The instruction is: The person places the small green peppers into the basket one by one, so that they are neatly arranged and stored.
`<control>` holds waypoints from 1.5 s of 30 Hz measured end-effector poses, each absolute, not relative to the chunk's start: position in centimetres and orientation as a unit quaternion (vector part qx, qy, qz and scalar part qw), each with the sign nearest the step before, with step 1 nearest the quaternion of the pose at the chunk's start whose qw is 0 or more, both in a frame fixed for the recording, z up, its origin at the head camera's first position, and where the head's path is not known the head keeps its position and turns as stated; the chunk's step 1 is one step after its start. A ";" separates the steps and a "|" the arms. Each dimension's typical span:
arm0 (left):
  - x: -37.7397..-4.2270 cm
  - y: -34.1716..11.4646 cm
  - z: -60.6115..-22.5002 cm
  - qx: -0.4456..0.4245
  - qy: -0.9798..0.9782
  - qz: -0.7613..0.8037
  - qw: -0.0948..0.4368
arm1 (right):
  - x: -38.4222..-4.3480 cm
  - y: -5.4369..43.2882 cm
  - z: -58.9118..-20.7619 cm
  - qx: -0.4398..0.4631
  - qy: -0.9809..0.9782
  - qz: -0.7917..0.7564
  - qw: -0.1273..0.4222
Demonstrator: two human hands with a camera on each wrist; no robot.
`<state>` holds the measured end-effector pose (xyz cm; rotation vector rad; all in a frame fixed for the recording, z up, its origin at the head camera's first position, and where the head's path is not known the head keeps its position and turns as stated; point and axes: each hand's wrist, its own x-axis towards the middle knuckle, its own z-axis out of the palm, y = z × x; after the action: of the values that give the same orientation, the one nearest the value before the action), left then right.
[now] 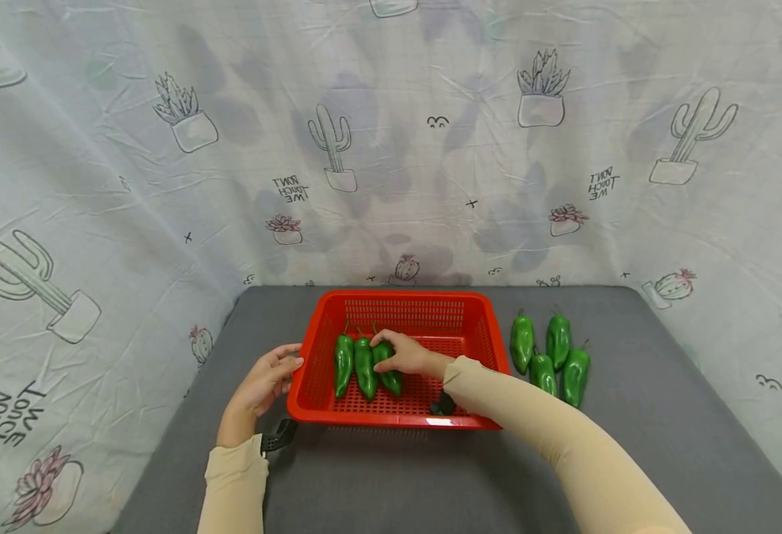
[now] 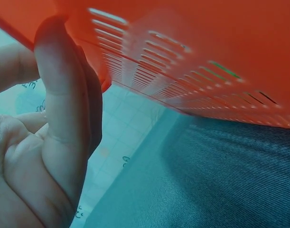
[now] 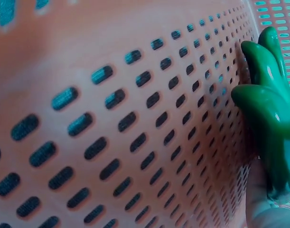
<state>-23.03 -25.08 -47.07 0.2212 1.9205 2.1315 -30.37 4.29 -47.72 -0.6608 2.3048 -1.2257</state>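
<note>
nearest the eye, two beige sleeves reach in over a dark grey tabletop [image 1: 377,482], the left sleeve [image 1: 233,489] low at the near side and the right sleeve [image 1: 564,437] slanting across from the right. the surface looks matt, and the left wrist view shows a fine ribbed weave on it. a black device [image 1: 282,434] sits at the left wrist, and a small dark piece [image 1: 442,405] shows under the right wrist.

the left hand [image 1: 264,382] grips the left rim of a red basket [image 1: 364,417], thumb and fingers drawn together on the edge. the basket stands on the tabletop, its walls and floor pierced with rows of slots. inside, toward its left, three green peppers lie side by side, stems pointing away: the left pepper [image 1: 343,363], the middle pepper [image 1: 365,371] and the right pepper [image 1: 391,382]. the right hand [image 1: 404,354] is clamped on that last one, thumb and fingers about it.

just beside the basket's right wall, four loose peppers [image 1: 558,341] lie in a close group on the tabletop.

beyond, the table's far edge meets a pale, creased curtain [image 1: 397,163], which also runs along both sides. it carries grey blotches, potted cacti, pink-tipped succulents and lettering in mirror writing.
</note>
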 end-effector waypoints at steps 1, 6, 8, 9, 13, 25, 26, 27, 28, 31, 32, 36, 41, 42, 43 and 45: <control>-23.0 -25.1 -47.1 0.077 0.661 0.735 0.132 | -30.4 4.3 -47.8 -0.241 0.836 -0.440 0.221; -22.9 -25.1 -47.2 0.078 0.658 0.737 0.134 | -30.4 4.2 -48.4 -0.249 0.845 -0.418 0.222; -22.9 -25.0 -47.2 0.077 0.657 0.738 0.134 | -30.5 4.2 -48.6 -0.252 0.848 -0.410 0.221; -23.0 -25.0 -47.2 0.077 0.657 0.738 0.134 | -30.5 4.2 -48.6 -0.254 0.850 -0.406 0.219; -23.1 -25.0 -47.2 0.076 0.662 0.735 0.129 | -30.8 4.3 -48.7 -0.260 0.857 -0.393 0.209; -23.2 -25.0 -46.9 0.069 0.672 0.726 0.127 | -30.7 4.1 -48.2 -0.258 0.870 -0.361 0.215; -23.2 -25.0 -46.9 0.069 0.673 0.725 0.127 | -30.6 4.1 -48.2 -0.258 0.870 -0.359 0.216; -23.2 -24.9 -47.0 0.069 0.674 0.724 0.128 | -30.6 4.1 -48.2 -0.257 0.871 -0.358 0.217; -23.2 -24.9 -47.0 0.070 0.675 0.724 0.129 | -30.6 4.1 -48.1 -0.257 0.871 -0.357 0.218; -23.1 -25.0 -47.0 0.075 0.676 0.722 0.130 | -30.5 4.1 -48.0 -0.253 0.872 -0.355 0.222; -23.1 -25.0 -47.0 0.078 0.675 0.722 0.130 | -30.5 4.1 -48.0 -0.252 0.872 -0.355 0.223; -23.1 -25.0 -47.0 0.078 0.672 0.724 0.130 | -30.6 4.2 -47.8 -0.253 0.872 -0.356 0.220; -23.1 -25.0 -46.9 0.074 0.672 0.726 0.129 | -30.7 4.4 -47.5 -0.239 0.870 -0.371 0.220; -23.1 -25.0 -46.9 0.073 0.673 0.725 0.129 | -30.7 4.4 -47.4 -0.235 0.870 -0.374 0.219; -23.1 -25.0 -47.0 0.073 0.673 0.725 0.129 | -30.7 4.5 -47.4 -0.232 0.870 -0.377 0.219; -23.1 -25.0 -47.0 0.072 0.675 0.723 0.129 | -30.8 4.6 -47.3 -0.225 0.868 -0.387 0.216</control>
<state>-23.15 -25.01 -46.95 0.2097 1.9614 2.1032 -30.82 4.57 -47.33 -0.6242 2.4043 -1.0720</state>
